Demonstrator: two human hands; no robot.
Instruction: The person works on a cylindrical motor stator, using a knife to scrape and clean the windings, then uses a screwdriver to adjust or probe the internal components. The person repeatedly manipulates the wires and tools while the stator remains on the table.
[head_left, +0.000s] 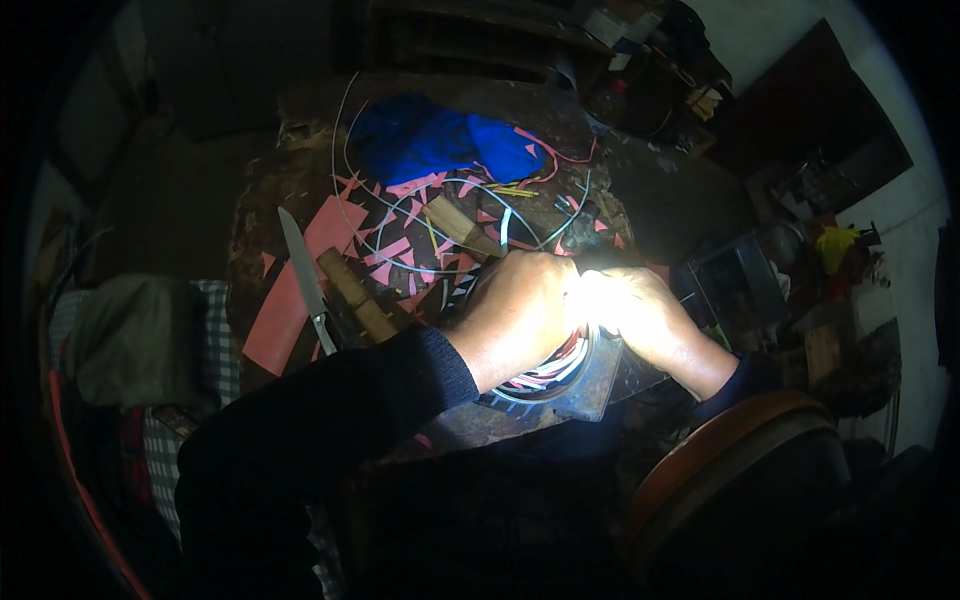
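Close together over the middle of the workbench, my left hand (pixel 525 300) and my right hand (pixel 640 310) are both closed, with the knuckles up. What their fingers grip is hidden; glare washes out the right hand. Beneath them sits a round metal housing (pixel 590 385) that looks like a motor stator. A curved bundle of red and white strands (pixel 553 370) runs along its inside, partly covered by my left hand. Just beyond my left hand, thin pale wire loops (pixel 378 245) spread over the bench, and a wooden block (pixel 458 225) lies among them.
Left of my hands are a knife (pixel 302 260), a wooden stick (pixel 355 295) and a red sheet (pixel 280 320). Small red scraps (pixel 395 250) litter the bench. A blue cloth (pixel 425 140) lies at the far side. An orange-brown rounded rim (pixel 720 430) rises by my right forearm.
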